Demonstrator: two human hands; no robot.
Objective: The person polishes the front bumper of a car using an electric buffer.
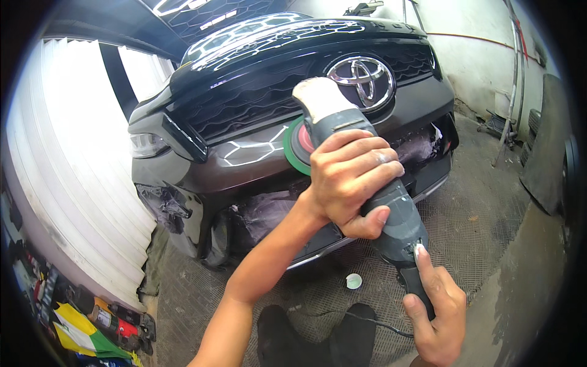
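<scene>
White shutter [79, 159] stood left; the polisher [392, 205] looked heavy, best held by body [398, 232] and handle [414, 281], both hands' fingers [361, 164] clasping it

Ceiling: dark, with bright light strips [218, 19], some in a honeycomb layout. Left side: pleated white curtain [76, 153], hanging in tall vertical folds, brightly lit. Right side: pale wall [468, 64], stained and scuffed, crossed by a thin dark-red line. Against it: upright poles [515, 92]; nearer, a large dark panel [547, 147], standing on edge. Floor: grey ribbed matting [483, 226], beside a smooth grey strip [535, 257] at right. Lower left: yellow, white and green cloth [82, 329], among mixed clutter.
</scene>
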